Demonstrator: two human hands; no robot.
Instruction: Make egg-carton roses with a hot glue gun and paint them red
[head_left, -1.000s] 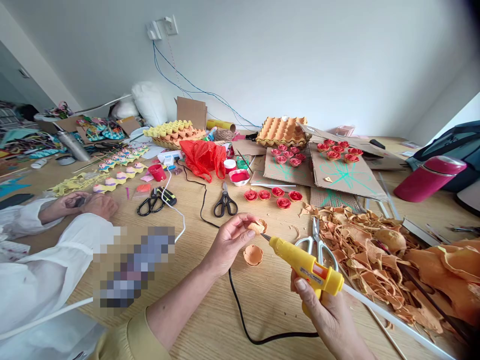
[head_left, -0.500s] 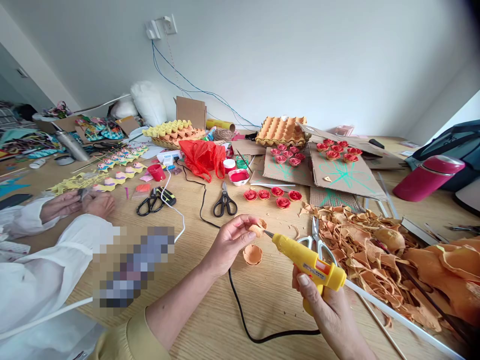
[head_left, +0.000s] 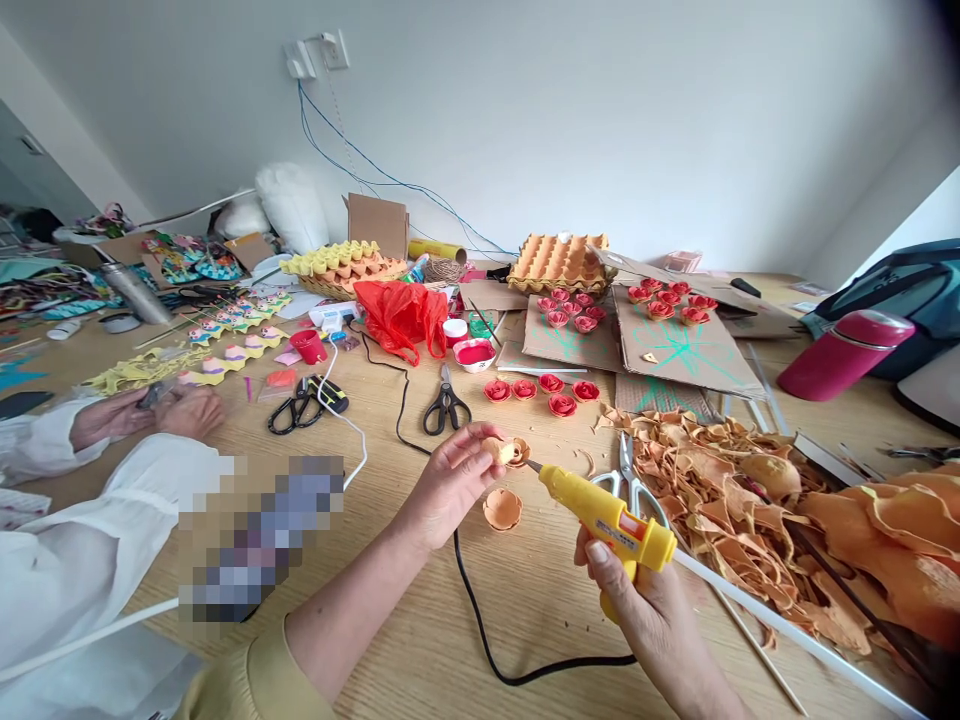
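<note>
My left hand (head_left: 455, 478) pinches a small orange egg-carton piece (head_left: 496, 450) above the wooden table, its pale inner side partly showing. Just behind it is an orange petalled flower (head_left: 519, 453); whether it rests on the table or touches the held piece I cannot tell. My right hand (head_left: 637, 600) is wrapped around a yellow hot glue gun (head_left: 607, 515), whose metal nozzle points left, close to the flower. Below the left fingers a scalloped orange cup (head_left: 502, 509) lies on the table. A black cord (head_left: 480, 625) curves beneath the hands.
White-handled scissors (head_left: 625, 465) and a heap of orange carton scraps (head_left: 712, 500) lie to the right. Black scissors (head_left: 447, 402), several red paper roses (head_left: 562, 404) and a bowl of red paint (head_left: 474, 353) sit ahead. At left, a co-worker's hands (head_left: 187, 410) handle something small.
The piece in my left hand has shifted left and turned, away from the glue gun's nozzle, showing its pale side. The glue gun has moved slightly left with the whole view.
</note>
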